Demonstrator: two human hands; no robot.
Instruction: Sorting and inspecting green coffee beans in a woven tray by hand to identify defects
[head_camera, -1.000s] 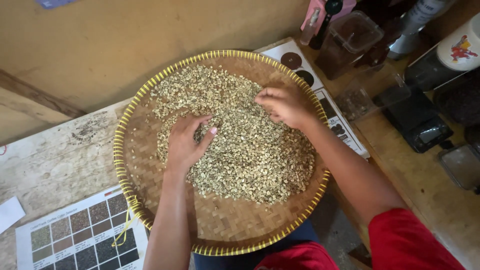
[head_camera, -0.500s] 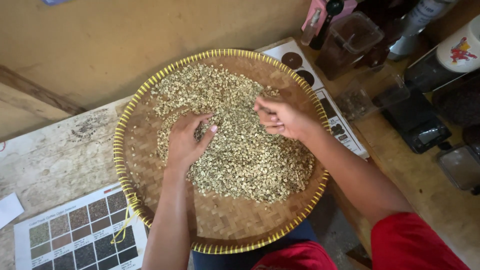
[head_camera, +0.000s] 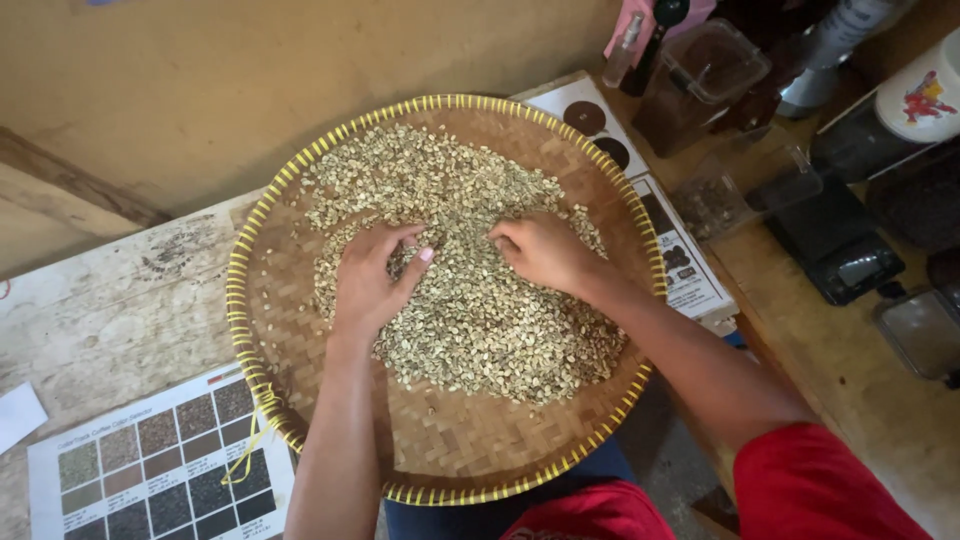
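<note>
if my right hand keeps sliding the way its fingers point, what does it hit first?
The right hand lies on the beans with its fingers pointing left, toward the left hand. It would plough through the beans between them first, then probably meet the left hand's fingertips, well before the tray's yellow rim.

- The right hand (head_camera: 545, 252) has come down from the far right part of the bean heap toward the middle and now lies on the pale green beans (head_camera: 470, 300).
- Its fingers, raised and pinched half a second ago, now curl into the beans near the left hand (head_camera: 372, 280).
</note>
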